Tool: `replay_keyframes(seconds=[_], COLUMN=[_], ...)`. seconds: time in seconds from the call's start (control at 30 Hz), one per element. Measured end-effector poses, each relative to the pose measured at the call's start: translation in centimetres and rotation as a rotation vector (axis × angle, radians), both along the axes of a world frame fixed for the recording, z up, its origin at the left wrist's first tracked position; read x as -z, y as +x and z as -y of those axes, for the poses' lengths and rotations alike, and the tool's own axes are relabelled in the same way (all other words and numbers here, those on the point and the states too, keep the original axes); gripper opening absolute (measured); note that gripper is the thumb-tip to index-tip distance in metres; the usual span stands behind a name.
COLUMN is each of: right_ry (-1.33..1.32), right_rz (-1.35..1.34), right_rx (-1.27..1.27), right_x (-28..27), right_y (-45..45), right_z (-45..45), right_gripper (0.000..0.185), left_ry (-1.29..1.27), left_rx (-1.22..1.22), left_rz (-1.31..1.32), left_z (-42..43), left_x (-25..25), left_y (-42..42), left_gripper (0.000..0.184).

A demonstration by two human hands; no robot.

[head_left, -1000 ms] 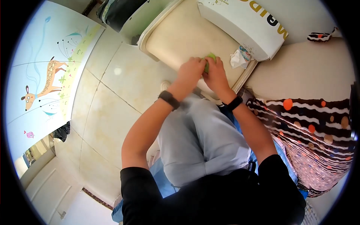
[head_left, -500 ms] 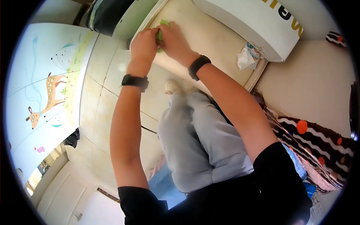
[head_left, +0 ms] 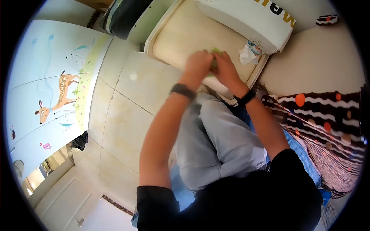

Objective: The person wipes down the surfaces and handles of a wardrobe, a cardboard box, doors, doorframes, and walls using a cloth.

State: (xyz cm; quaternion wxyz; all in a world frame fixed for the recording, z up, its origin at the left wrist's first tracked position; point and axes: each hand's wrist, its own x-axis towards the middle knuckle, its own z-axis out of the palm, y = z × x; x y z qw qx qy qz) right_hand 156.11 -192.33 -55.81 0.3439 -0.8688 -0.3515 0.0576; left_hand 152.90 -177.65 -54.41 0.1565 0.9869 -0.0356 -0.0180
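Observation:
Close together over the front part of the cream tabletop (head_left: 185,32) are my left hand (head_left: 199,63) and my right hand (head_left: 226,70). Both are closed on a small crumpled green cloth (head_left: 216,51), which pokes out between and above the fingers. Most of it is hidden by the hands, and motion blurs the left one. A dark band circles each wrist. To the right of my right hand, a white tissue (head_left: 245,56) sticks out of a tissue pack (head_left: 254,48) near the table's edge.
A long white box (head_left: 246,21) with lettering stands along the back of the tabletop. On the left is a pale blue panel (head_left: 38,77) printed with a deer. A patterned brown fabric (head_left: 316,111) lies at right. My legs (head_left: 216,134) are below the hands.
Both hands have moved to the right and nearer to me along the table with the green cloth between them. The view has also shifted a little.

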Motion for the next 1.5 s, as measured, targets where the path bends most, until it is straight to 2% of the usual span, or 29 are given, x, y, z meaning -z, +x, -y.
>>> replay_keyframes(seconds=[0.1,0.23,0.27,0.33,0.4,0.5,0.63,0.73,0.8,0.83,0.93,1.0,1.07,1.17,1.3,1.4,1.5], right_ry=[-0.026,-0.044,-0.105,-0.21,-0.152,-0.086,-0.088,-0.054,-0.035,-0.039,0.127,0.285,0.449,0.437,0.407,0.295,0.312], right_rz=[-0.153,-0.158,-0.073,0.105,0.065,0.049,0.009,0.012,0.069,0.049,-0.08,-0.031,0.02,0.007,-0.016,0.066,0.044], right_rx=[0.091,0.094,0.062,0.005,0.011,0.01,0.017,-0.043,-0.161,-0.109,-0.103,-0.107,-0.105,-0.142,-0.219,-0.199,-0.05], right_x=[-0.5,-0.5,-0.2,0.5,1.3,1.5,1.8,0.6,-0.6,0.5,1.2,0.8,0.5,0.4,1.8,2.7,2.2], right_y=[-1.4,-2.8,-3.1,-3.0,-3.0,-2.7,-1.3,0.1,1.5,2.3,3.9,4.3,4.6,4.2,7.3,12.0,15.0], right_z=[3.6,5.3,5.0,3.3,1.2,-3.1,-7.8,-10.0,-11.5,-12.7,-15.4,-18.0,-21.0,-23.6,-24.3,-24.2,-22.9], right_gripper=[0.04,0.04,0.039,0.037,0.034,0.032,0.034,0.032,0.03,0.03,0.034,0.04,0.046,0.049,0.038,0.034,0.033], left_ry=[-0.079,-0.094,-0.086,-0.047,-0.026,0.032,-0.087,-0.06,-0.043,-0.032,0.02,0.124,0.08,0.03,-0.044,-0.04,-0.009], left_rx=[0.046,0.077,0.071,-0.022,-0.116,-0.213,-0.332,-0.391,-0.427,-0.449,-0.481,-0.485,-0.475,-0.566,-0.547,-0.475,-0.429], left_rz=[0.015,0.024,0.028,0.009,-0.035,0.067,-0.076,-0.122,-0.089,-0.071,0.024,0.126,0.346,0.323,0.324,0.366,0.416], left_z=[3.8,5.4,5.6,4.9,3.8,0.3,-4.2,-6.4,-7.7,-8.3,-10.7,-12.7,-15.5,-17.4,-18.5,-18.5,-18.1], left_x=[-0.2,-1.0,-1.0,-0.8,-0.1,1.0,0.5,0.5,0.4,0.4,-0.2,-0.5,-1.8,-1.6,-1.3,-0.8,-0.2], left_y=[-1.0,-2.5,-3.0,-3.4,-4.0,-4.1,-3.3,-2.2,-1.6,-1.3,-1.1,-0.7,-1.1,-1.5,0.9,5.1,9.6], left_gripper=[0.016,0.014,0.014,0.02,0.022,0.013,0.026,0.031,0.039,0.041,0.047,0.047,0.044,0.045,0.042,0.037,0.036])
